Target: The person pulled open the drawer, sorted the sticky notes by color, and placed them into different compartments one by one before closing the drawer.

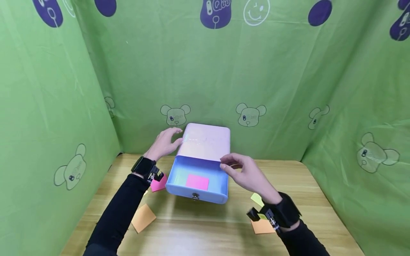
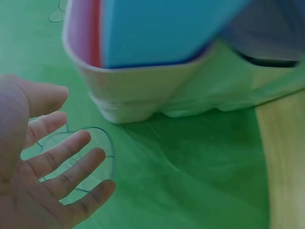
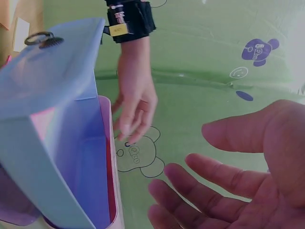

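Note:
A pink drawer box (image 1: 206,142) sits at the back of the table, its light blue drawer (image 1: 221,177) pulled out toward me. Inside the drawer lies a bright pink sticky note pad (image 1: 197,182). A small metal ring pull (image 1: 195,196) is on the drawer front. My left hand (image 1: 163,144) is beside the box's left side, fingers spread and loosely bent, nothing in them. My right hand (image 1: 245,172) hovers at the right front corner of the pink casing, over the drawer's right edge; its palm (image 3: 281,191) is bare in the right wrist view.
Left of the drawer lie a magenta note pad (image 1: 158,184) and an orange one (image 1: 143,218). Near the right wrist are a yellow note (image 1: 257,199) and another orange pad (image 1: 262,227). Green cloth (image 1: 205,74) hangs behind and along both sides of the wooden table (image 1: 179,231).

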{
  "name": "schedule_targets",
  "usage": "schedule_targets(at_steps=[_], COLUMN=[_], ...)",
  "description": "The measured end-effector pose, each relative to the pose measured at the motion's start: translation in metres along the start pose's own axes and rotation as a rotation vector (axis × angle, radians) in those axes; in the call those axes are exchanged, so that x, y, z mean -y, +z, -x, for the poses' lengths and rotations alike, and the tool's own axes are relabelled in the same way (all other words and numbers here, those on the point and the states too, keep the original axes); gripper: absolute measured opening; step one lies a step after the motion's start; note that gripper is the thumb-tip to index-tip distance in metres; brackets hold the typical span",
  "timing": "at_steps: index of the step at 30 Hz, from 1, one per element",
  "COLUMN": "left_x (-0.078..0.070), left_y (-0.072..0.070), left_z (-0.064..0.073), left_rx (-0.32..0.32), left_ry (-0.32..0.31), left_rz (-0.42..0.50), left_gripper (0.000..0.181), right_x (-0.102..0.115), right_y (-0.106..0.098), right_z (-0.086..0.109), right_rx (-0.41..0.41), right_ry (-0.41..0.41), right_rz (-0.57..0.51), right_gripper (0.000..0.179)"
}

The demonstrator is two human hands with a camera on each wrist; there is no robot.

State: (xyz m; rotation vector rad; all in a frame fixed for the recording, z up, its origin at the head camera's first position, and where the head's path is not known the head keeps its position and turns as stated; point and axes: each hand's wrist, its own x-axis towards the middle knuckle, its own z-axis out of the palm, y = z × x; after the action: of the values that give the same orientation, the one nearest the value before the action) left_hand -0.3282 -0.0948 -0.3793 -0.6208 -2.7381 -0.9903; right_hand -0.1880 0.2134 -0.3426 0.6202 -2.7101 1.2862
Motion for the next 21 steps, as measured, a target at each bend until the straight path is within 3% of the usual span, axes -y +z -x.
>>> schedule_targets(at_steps=[9,21], left_x=[0.031,0.064], left_y=[0.027,0.064], left_z=[0.028,0.062], left_rx=[0.024,0.089], left_ry=[-0.084,-0.126], left_rz=[-0.007,-0.103], left_gripper=[0.052,0.054], right_x=[-0.004,-0.018], right_y=[0.001,0.012], right_z=[0.035,0.073], right_rx=[-0.16,-0.357], right_ry=[-0.144,-0.23], right_rz=[0.11,0.166], right_gripper=[0.025,0.033])
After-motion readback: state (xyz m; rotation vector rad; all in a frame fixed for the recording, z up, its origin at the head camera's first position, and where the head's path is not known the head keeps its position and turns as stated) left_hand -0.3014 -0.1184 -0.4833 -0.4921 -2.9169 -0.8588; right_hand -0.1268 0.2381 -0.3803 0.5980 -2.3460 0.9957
